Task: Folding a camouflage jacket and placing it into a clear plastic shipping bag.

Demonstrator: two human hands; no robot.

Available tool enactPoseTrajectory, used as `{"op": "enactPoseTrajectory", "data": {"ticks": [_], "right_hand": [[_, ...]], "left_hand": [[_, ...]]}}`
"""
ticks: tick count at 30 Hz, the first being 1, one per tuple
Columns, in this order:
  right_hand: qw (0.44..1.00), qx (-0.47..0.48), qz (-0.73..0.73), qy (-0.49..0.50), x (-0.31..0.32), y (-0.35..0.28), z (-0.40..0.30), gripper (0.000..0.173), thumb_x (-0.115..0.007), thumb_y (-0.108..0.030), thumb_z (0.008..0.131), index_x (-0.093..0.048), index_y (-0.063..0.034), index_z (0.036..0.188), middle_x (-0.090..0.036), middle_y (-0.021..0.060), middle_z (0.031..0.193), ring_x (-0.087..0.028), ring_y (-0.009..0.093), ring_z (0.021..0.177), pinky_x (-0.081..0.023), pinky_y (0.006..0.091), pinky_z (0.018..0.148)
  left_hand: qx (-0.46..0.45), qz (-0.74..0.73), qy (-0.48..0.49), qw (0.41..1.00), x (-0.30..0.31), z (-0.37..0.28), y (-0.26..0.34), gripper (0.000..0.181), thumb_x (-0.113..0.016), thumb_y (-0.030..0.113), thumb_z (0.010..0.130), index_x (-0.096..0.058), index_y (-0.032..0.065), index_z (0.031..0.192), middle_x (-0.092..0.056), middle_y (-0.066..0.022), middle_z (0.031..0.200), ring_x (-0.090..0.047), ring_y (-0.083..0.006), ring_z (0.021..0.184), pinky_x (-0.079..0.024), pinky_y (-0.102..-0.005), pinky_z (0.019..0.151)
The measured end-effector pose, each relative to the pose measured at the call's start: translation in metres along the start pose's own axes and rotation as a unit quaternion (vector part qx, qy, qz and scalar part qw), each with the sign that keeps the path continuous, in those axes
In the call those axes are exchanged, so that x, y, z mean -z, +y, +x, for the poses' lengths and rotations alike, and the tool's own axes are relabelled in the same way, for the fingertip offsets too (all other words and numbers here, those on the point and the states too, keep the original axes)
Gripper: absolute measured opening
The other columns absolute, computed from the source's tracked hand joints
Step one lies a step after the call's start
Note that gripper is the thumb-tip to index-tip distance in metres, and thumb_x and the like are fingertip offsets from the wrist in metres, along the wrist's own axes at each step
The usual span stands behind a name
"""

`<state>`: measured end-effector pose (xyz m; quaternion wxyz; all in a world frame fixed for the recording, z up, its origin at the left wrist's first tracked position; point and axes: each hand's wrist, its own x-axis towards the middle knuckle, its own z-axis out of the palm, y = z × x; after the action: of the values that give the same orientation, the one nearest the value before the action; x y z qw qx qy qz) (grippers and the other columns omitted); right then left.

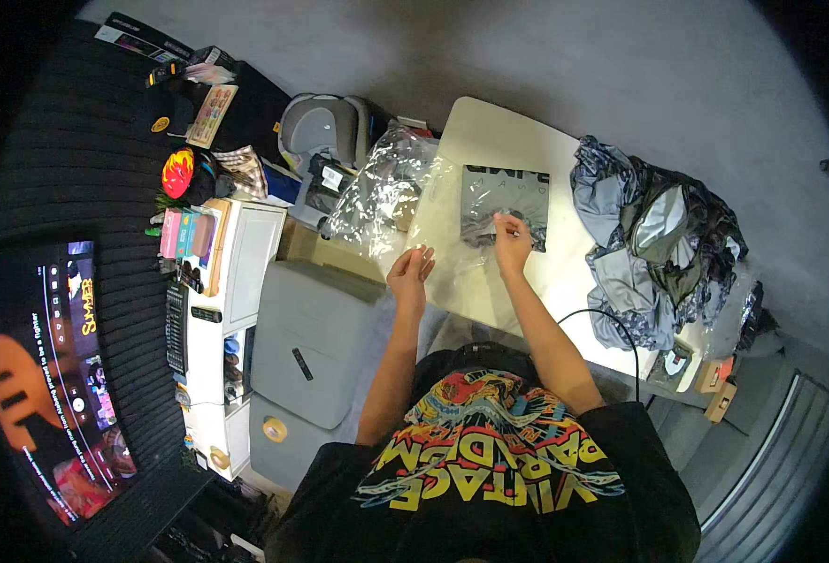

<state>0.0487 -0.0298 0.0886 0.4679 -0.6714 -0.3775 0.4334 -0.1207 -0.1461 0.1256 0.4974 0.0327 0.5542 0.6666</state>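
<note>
My left hand (411, 273) is raised by the table's near left edge, thumb and fingertips close together beside clear plastic bags (393, 186); whether it pinches the thin film cannot be told. On the pale table (506, 130) lies a folded grey garment (504, 193) with black print, seemingly under clear plastic. My right hand (513, 243) is over the garment's near part, its fingers bent and tips brought together; a grip on the plastic is not clear. To the right is a heap of grey and dark patterned clothing (657, 239).
A black cable (622, 320) curves over the near table edge. Small cardboard boxes (717, 394) stand by the right corner. Left of the table are a grey seat (316, 338) with a remote control (302, 364), a child car seat (323, 134) and a white cabinet (251, 260).
</note>
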Motion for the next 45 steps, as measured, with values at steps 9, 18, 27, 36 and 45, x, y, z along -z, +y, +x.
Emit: {"op": "enactPoseTrajectory", "data": {"ticks": [9, 18, 27, 36, 45], "right_hand": [[0.994, -0.086, -0.029, 0.061, -0.038, 0.062, 0.033, 0.022, -0.065, -0.023, 0.093, -0.069, -0.0016, 0.097, -0.069, 0.0070, 0.090, -0.063, 0.019, 0.078, -0.050, 0.0318, 0.077], [0.944, -0.244, 0.211, -0.064, -0.027, -0.029, 0.013, 0.022, -0.050, -0.035, 0.103, -0.053, -0.0131, 0.108, -0.056, -0.0002, 0.090, -0.058, 0.013, 0.072, -0.044, 0.0284, 0.057], [0.947, -0.221, 0.218, -0.078, -0.001, -0.054, 0.012, 0.019, -0.051, -0.032, 0.103, -0.050, -0.0141, 0.110, -0.055, 0.0000, 0.089, -0.058, 0.014, 0.072, -0.045, 0.0294, 0.056], [0.887, -0.338, 0.314, -0.012, 0.019, -0.011, 0.050, 0.018, -0.047, -0.024, 0.104, -0.045, -0.0190, 0.120, -0.055, 0.0016, 0.096, -0.058, 0.018, 0.077, -0.047, 0.0318, 0.058], [0.910, -0.310, 0.277, -0.005, 0.044, 0.009, 0.047, 0.028, -0.047, -0.032, 0.104, -0.044, -0.0116, 0.122, -0.056, 0.0055, 0.095, -0.059, 0.020, 0.080, -0.053, 0.0374, 0.065]], "left_hand": [[0.016, -0.032, 0.004, 0.999, 0.009, -0.010, 0.007, 0.030, -0.061, 0.017, 0.099, -0.057, -0.0002, 0.123, -0.064, -0.0103, 0.120, -0.065, -0.0283, 0.111, -0.056, -0.0405, 0.091], [0.048, -0.162, 0.033, 0.985, 0.035, -0.003, 0.021, 0.035, -0.061, 0.032, 0.099, -0.058, 0.0073, 0.123, -0.062, -0.0052, 0.122, -0.061, -0.0233, 0.116, -0.053, -0.0340, 0.085], [-0.254, 0.342, 0.025, 0.904, -0.006, -0.045, 0.007, 0.034, -0.082, 0.016, 0.080, -0.062, 0.0035, 0.105, -0.063, -0.0045, 0.094, -0.062, -0.0171, 0.085, -0.050, -0.0317, 0.074], [-0.254, 0.593, -0.163, 0.747, -0.051, -0.021, -0.058, 0.034, -0.085, 0.021, 0.072, -0.068, 0.0074, 0.098, -0.062, -0.0109, 0.093, -0.058, -0.0305, 0.090, -0.047, -0.0411, 0.085], [-0.311, 0.587, -0.125, 0.737, -0.045, -0.034, -0.064, 0.017, -0.076, 0.012, 0.082, -0.071, 0.0079, 0.098, -0.066, -0.0094, 0.090, -0.059, -0.0276, 0.088, -0.050, -0.0373, 0.080]]}}
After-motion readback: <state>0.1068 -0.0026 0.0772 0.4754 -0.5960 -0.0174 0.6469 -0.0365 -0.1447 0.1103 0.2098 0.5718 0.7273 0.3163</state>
